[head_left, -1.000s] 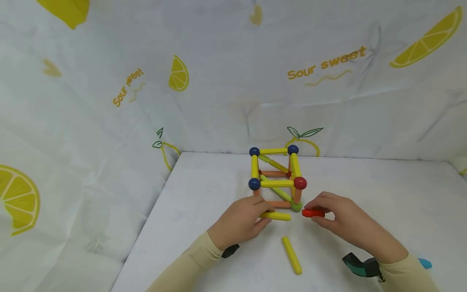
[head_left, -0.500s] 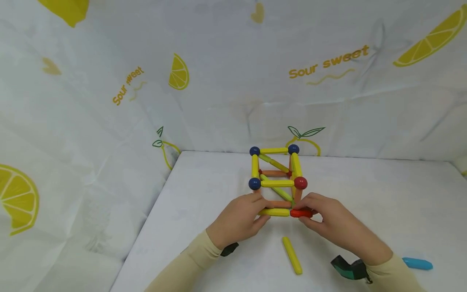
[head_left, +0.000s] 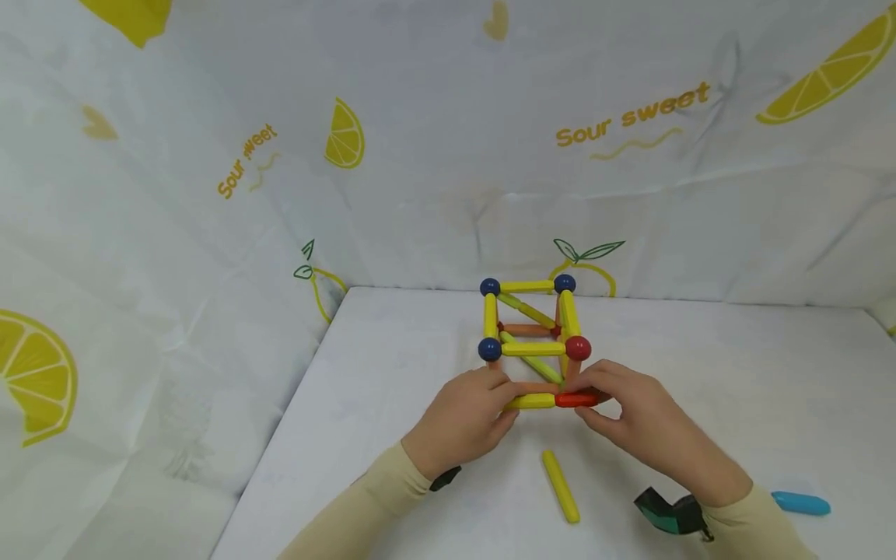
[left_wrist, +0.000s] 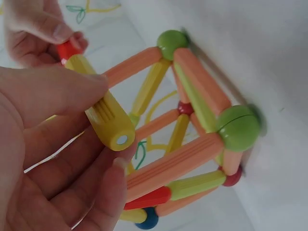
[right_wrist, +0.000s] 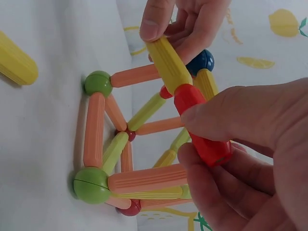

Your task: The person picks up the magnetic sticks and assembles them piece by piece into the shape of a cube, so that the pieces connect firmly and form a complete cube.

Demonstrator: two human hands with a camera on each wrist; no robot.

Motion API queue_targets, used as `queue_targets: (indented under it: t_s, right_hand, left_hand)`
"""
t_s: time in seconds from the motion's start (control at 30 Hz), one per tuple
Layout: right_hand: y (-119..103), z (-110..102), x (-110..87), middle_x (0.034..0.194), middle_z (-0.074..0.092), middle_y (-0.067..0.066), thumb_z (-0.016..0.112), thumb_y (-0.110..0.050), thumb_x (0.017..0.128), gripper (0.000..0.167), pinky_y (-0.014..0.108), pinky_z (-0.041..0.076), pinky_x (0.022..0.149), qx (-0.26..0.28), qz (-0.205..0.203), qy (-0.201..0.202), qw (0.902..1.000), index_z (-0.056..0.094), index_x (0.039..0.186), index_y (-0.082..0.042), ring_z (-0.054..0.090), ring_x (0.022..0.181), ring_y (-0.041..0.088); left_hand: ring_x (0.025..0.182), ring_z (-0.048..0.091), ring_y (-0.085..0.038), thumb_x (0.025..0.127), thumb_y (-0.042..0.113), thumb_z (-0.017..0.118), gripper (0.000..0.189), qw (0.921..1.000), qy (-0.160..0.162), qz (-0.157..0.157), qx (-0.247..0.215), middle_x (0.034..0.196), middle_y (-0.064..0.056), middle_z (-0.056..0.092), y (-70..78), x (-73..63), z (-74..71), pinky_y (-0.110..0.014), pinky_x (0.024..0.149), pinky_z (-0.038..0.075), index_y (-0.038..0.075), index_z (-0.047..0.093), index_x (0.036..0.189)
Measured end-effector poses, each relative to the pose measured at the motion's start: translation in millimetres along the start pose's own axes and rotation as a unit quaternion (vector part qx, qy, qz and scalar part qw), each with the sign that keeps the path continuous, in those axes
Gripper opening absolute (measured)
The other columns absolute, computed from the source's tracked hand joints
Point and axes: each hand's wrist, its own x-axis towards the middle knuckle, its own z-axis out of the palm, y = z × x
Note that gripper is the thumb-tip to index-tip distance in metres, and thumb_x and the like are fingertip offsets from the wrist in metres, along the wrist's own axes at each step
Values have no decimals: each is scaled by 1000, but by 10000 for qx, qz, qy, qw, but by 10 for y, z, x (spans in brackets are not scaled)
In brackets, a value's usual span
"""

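Note:
My left hand (head_left: 465,420) pinches a yellow magnetic stick (left_wrist: 108,118) between thumb and fingers. A short red stick (right_wrist: 204,125) is pinched in my right hand (head_left: 647,420). In the right wrist view the two sticks touch end to end in one line. They are held in front of a cube-shaped frame of magnetic sticks and balls, whose front top edge is a yellow stick (head_left: 533,350) between a blue ball (head_left: 489,349) and a red ball (head_left: 578,348). Green balls (left_wrist: 239,128) form lower corners, joined by orange sticks (right_wrist: 94,130). Lighter sticks cross some sides diagonally.
A loose yellow stick (head_left: 561,487) lies on the white table (head_left: 364,350) nearer me. At the right, beside my right sleeve, lies a blue stick (head_left: 801,503). A lemon-printed white sheet (head_left: 434,218) hangs behind the table.
My right hand has moved left with the red stick, bringing its end against the yellow one. Both sticks then rise slightly. The frame stays in place.

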Motion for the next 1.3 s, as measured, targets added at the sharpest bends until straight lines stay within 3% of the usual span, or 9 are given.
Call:
queue_targets:
  t_s: [0.2, 0.33, 0.5, 0.7, 0.8, 1.0, 1.17, 1.3]
  right_hand:
    - [-51, 18, 38, 109, 73, -11, 94, -6, 82, 43, 24, 63, 80, -41, 12, 430, 9991, 77, 116, -26, 71, 93, 10]
    - [-70, 63, 81, 108, 74, -10, 93, -6, 83, 40, 22, 61, 75, -78, -55, 689, 9976, 78, 114, -25, 69, 90, 11]
    - [-87, 145, 112, 105, 73, -8, 94, -7, 82, 38, 22, 61, 72, -136, -113, 904, 9958, 78, 113, -22, 70, 87, 9]
    - [-122, 192, 91, 110, 76, -4, 94, -5, 81, 39, 27, 66, 75, -168, 73, 817, 9965, 78, 113, -20, 74, 85, 9]
    - [-134, 204, 78, 113, 76, -1, 93, -3, 82, 39, 31, 67, 77, -127, 110, 796, 9967, 77, 113, -19, 77, 87, 12]
    - [-144, 233, 81, 118, 78, 3, 92, -1, 83, 39, 34, 67, 79, -116, 137, 788, 9967, 77, 115, -17, 80, 92, 18]
    - [-150, 257, 90, 117, 78, 3, 92, -2, 83, 39, 34, 67, 78, -267, 56, 920, 9954, 77, 116, -17, 78, 90, 16]
    - [-140, 231, 77, 111, 77, -1, 95, -4, 79, 40, 28, 65, 71, -471, -133, 1257, 9909, 78, 114, -17, 72, 82, 11]
  left_hand:
    - [79, 71, -5, 102, 26, 78, 28, 9965, -156, -282, 770, 105, 5, 77, 45, 84, 189, -15, 68, 56, 18, 74, 128]
    - [75, 73, -6, 102, 27, 77, 27, 9920, -314, -455, 1138, 106, 3, 79, 97, 163, 277, -15, 60, 55, 16, 71, 127]
    - [74, 72, -8, 103, 27, 77, 31, 9890, -344, -694, 1263, 106, 1, 78, 146, 216, 348, -17, 61, 58, 14, 69, 130]
    - [82, 73, -10, 104, 24, 75, 28, 9884, -549, -1068, 933, 108, -1, 76, 189, 200, 438, -20, 65, 61, 13, 69, 128]
    - [81, 72, -9, 104, 25, 75, 26, 9871, -564, -1084, 1035, 106, -1, 76, 207, 191, 473, -20, 64, 61, 13, 70, 125]
    - [84, 73, -8, 103, 25, 76, 25, 9860, -347, -1027, 1265, 106, 0, 76, 223, 198, 498, -21, 63, 61, 13, 70, 124]
    - [93, 76, -9, 103, 29, 75, 28, 9913, 55, -952, 903, 111, 3, 76, 238, 221, 483, -20, 68, 62, 15, 68, 126]
    - [84, 73, -6, 105, 35, 72, 24, 9935, 408, -802, 693, 105, 7, 77, 246, 259, 450, -15, 65, 58, 17, 70, 120]
